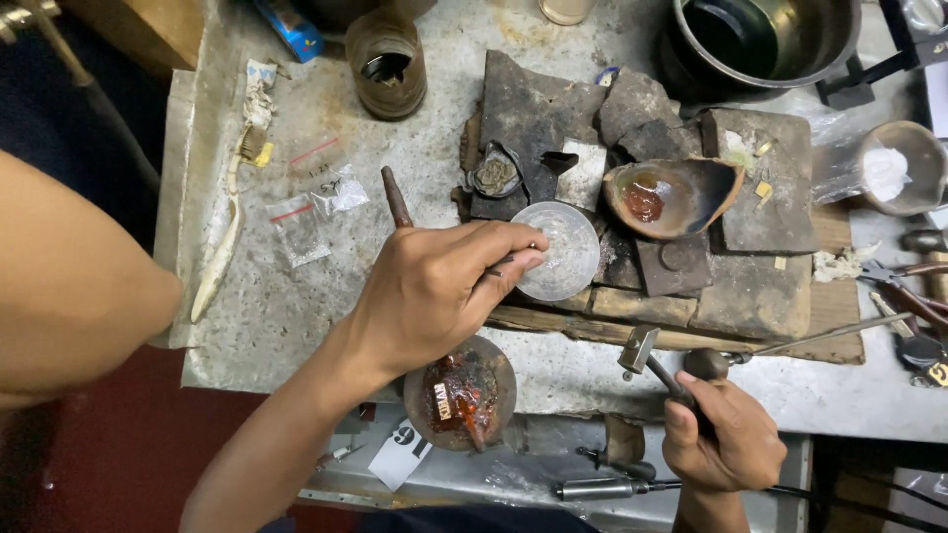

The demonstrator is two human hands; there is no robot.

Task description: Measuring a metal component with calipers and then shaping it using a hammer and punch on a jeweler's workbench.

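Left hand (434,286) pinches a punch (398,197) at the silver disc (559,251) edge; right hand (721,434) grips a hammer (647,357) (bench rim clear).

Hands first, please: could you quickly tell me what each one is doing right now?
Left hand: closed around a thin brown-handled metal tool, tip on the round silver metal disc.
Right hand: closed on the handle of a small metal hammer.

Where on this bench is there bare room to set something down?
Bare metal lies below the small plastic bags, left of the left hand, and along the front edge between the hammer and pliers. The charred blocks are crowded.
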